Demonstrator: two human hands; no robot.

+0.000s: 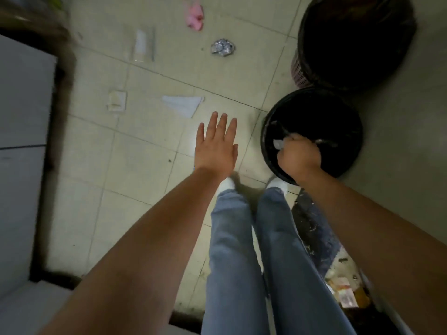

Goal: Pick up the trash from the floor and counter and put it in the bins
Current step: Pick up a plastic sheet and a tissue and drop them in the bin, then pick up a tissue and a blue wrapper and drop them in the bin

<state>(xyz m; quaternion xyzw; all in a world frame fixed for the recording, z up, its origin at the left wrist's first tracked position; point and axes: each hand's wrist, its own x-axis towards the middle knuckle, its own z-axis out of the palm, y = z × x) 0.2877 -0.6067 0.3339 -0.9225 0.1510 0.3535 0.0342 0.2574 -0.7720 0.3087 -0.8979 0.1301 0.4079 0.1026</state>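
Observation:
My right hand [298, 155] hangs over the near black-lined bin [348, 126], fingers closed around a pale crumpled scrap of trash [278, 143]. My left hand [216, 143] is flat and open above the tiled floor, holding nothing. Loose trash lies on the floor ahead: a white paper sheet [183, 105], a pale wrapper [117, 101], a clear plastic package [144, 45], a crumpled foil ball [223, 47] and a pink crumpled piece [194, 15]. A larger black-lined bin [358, 39] with a pink basket wall stands behind the near one.
A grey cabinet [21, 141] runs along the left. My legs in jeans and white shoes stand below the hands. A dark, littered area [338, 281] lies at the right of my legs. Both bins stand on the right by the wall.

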